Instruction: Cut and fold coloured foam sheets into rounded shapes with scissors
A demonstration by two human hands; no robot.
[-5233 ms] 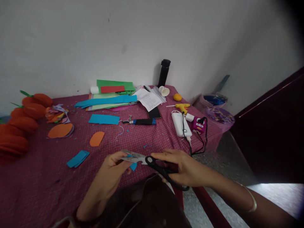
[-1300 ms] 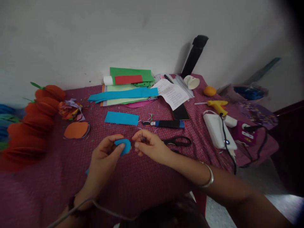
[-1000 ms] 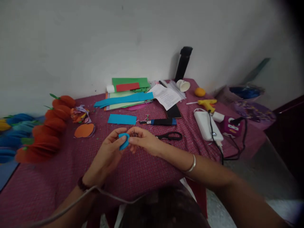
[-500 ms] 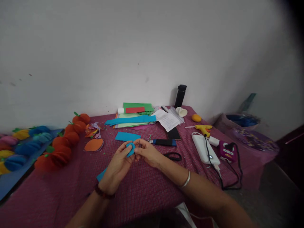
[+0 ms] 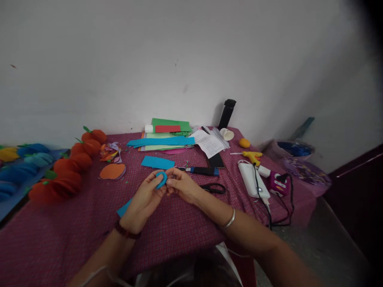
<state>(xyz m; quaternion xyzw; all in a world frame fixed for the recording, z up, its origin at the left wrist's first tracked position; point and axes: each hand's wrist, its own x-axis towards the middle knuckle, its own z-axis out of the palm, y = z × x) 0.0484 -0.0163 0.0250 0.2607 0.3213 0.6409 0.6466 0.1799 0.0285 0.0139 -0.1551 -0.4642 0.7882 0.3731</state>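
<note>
My left hand (image 5: 144, 198) pinches a small rounded blue paper piece (image 5: 162, 179) above the red checked tablecloth (image 5: 74, 223). Touching that piece from the right is my right hand (image 5: 180, 185), its fingers closed in a pinch on the edge. Black scissors (image 5: 213, 187) lie flat on the cloth just right of my right hand. More blue paper pieces (image 5: 123, 208) show under my left wrist. A blue paper rectangle (image 5: 157, 162) lies just beyond my hands.
Orange paper fruits (image 5: 72, 167) line the left side, with an orange cutout (image 5: 112, 171) beside them. A stack of coloured sheets (image 5: 163, 135), a black flask (image 5: 226, 113), a yellow glue gun (image 5: 253, 156), a white power bank (image 5: 250, 179) and cables sit at the back and right.
The scissors left my right hand and now lie on the cloth. Both hands came together on the blue piece, and the view has pulled back and tilted up.
</note>
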